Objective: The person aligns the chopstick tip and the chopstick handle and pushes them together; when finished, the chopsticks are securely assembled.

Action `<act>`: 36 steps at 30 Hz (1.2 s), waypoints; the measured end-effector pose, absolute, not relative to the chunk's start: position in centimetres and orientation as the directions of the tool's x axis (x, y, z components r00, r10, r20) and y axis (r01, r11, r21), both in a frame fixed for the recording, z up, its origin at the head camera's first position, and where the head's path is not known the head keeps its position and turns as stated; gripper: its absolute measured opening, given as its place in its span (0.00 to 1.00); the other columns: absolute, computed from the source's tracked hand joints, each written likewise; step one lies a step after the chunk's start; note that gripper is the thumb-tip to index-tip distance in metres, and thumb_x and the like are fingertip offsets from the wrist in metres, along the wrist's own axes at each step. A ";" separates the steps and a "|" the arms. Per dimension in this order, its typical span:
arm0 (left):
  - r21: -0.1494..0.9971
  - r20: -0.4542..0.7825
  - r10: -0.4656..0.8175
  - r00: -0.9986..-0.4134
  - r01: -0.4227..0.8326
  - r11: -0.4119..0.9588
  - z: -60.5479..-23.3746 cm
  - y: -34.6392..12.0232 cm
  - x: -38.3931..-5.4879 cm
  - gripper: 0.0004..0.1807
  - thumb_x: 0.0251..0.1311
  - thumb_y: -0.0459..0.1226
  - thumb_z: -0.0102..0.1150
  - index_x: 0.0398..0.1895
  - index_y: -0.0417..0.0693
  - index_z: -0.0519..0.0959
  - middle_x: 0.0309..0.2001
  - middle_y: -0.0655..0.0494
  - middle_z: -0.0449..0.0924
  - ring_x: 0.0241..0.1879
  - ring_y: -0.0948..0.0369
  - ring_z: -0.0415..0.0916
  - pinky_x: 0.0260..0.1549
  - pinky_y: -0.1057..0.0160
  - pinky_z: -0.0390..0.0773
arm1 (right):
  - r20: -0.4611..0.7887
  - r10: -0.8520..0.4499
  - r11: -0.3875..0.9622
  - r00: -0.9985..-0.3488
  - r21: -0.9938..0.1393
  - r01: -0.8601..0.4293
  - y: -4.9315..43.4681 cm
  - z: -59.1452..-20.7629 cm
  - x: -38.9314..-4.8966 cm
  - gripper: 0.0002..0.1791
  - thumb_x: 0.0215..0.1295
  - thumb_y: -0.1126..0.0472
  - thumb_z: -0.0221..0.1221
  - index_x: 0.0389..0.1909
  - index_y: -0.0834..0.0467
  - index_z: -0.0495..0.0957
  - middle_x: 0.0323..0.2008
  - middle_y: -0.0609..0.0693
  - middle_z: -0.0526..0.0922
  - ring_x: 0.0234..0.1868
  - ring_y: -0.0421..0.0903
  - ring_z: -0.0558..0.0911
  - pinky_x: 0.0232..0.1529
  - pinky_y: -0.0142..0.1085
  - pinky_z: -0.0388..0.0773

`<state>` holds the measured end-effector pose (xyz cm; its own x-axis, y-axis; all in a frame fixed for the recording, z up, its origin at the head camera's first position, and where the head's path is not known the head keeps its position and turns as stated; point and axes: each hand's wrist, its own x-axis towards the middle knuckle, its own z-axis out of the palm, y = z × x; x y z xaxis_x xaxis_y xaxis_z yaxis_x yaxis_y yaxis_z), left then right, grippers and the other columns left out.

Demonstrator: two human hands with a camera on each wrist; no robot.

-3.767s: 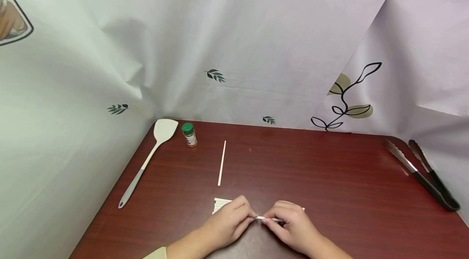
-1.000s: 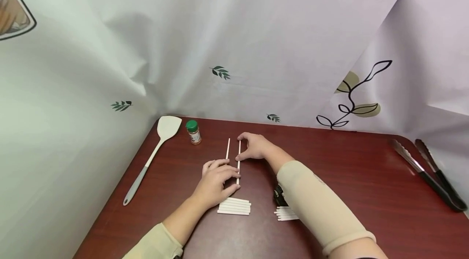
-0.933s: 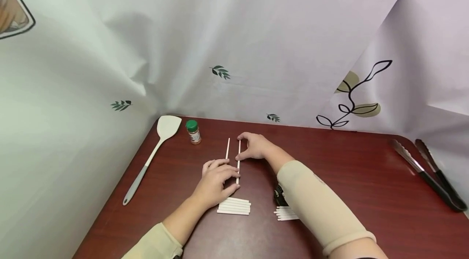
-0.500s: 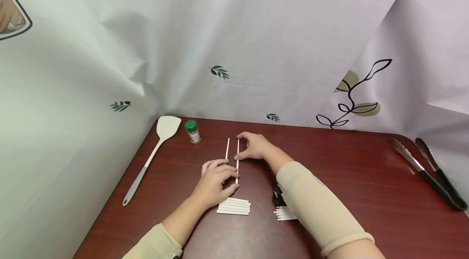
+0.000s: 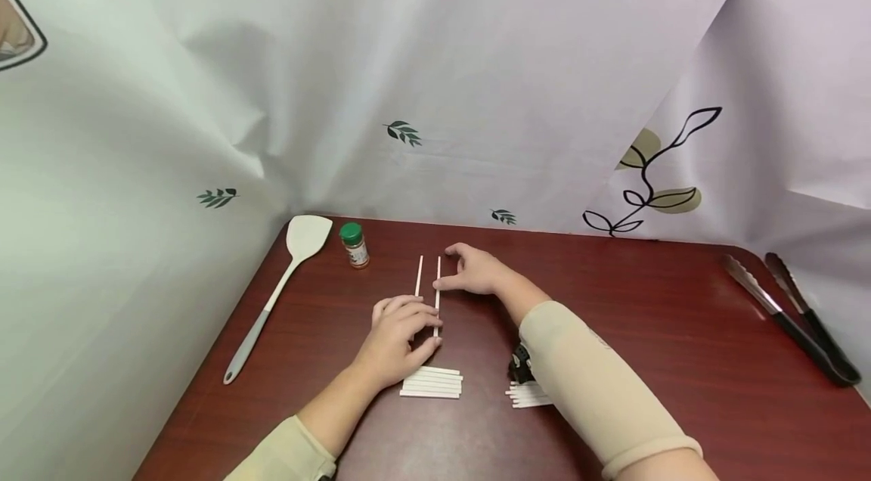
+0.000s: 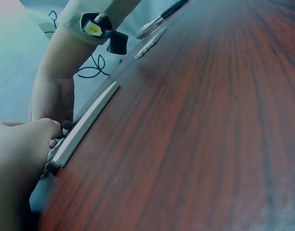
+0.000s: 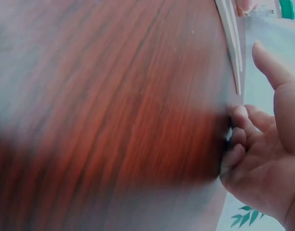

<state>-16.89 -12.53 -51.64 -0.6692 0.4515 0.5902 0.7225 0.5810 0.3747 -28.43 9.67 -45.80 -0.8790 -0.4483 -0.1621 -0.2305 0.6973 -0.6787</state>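
Note:
Two thin white sticks lie side by side on the table, pointing away. My left hand (image 5: 398,333) rests over their near ends; its bent fingers and thumb hold the near part of the right stick (image 5: 438,273). The left stick (image 5: 419,275) runs partly under this hand. In the left wrist view the left fingertips are mostly hidden. My right hand (image 5: 478,271) is beside the far half of the right stick, its thumb close to it and its index finger off its end. In the right wrist view this hand (image 7: 262,154) holds nothing and its thumb stands apart.
Rows of short white sticks (image 5: 432,383) lie near the left hand; more short sticks (image 5: 526,395) are partly hidden by the right sleeve. A white spatula (image 5: 292,269), a green-capped spice jar (image 5: 354,246) and tongs (image 5: 792,322) lie around. Patterned cloth (image 5: 531,88) hangs behind.
Both hands were pinching a stick near the front; a second long stick now lies beside the first. Over the last half second my right index finger has come off the far end.

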 end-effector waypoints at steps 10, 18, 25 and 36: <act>0.281 0.644 0.514 -0.566 0.801 0.529 -50.8 -11.7 -16.4 0.12 0.58 0.38 0.75 0.46 0.53 0.89 0.54 0.53 0.85 0.58 0.53 0.78 0.50 0.46 0.75 | -0.246 -0.545 0.652 -0.801 -0.725 -0.221 14.4 -44.4 -26.1 0.34 0.69 0.48 0.70 0.67 0.64 0.74 0.34 0.49 0.79 0.33 0.42 0.75 0.40 0.38 0.73; 0.257 0.645 0.557 -0.523 0.835 0.487 -50.8 -11.5 -15.8 0.11 0.58 0.38 0.74 0.44 0.53 0.89 0.52 0.55 0.85 0.52 0.56 0.79 0.54 0.50 0.78 | -0.207 -0.595 0.583 -0.776 -0.776 -0.240 18.2 -45.1 -22.6 0.25 0.68 0.52 0.70 0.58 0.63 0.80 0.35 0.49 0.78 0.35 0.43 0.76 0.40 0.35 0.73; 0.224 0.647 0.579 -0.497 0.849 0.478 -50.7 -11.8 -15.2 0.09 0.59 0.38 0.74 0.43 0.54 0.89 0.48 0.58 0.85 0.49 0.58 0.79 0.51 0.53 0.79 | -0.123 -0.611 0.517 -0.782 -0.810 -0.277 20.1 -46.2 -19.1 0.19 0.70 0.53 0.71 0.54 0.60 0.83 0.36 0.46 0.77 0.37 0.42 0.76 0.40 0.32 0.74; 0.194 0.634 0.611 -0.474 0.863 0.467 -50.7 -10.9 -14.1 0.08 0.59 0.38 0.74 0.42 0.53 0.88 0.45 0.63 0.81 0.40 0.63 0.77 0.43 0.63 0.79 | 0.163 -0.543 0.516 -0.824 -0.709 -0.481 21.6 -48.1 -14.7 0.11 0.68 0.55 0.72 0.48 0.51 0.85 0.38 0.41 0.78 0.42 0.41 0.76 0.44 0.35 0.74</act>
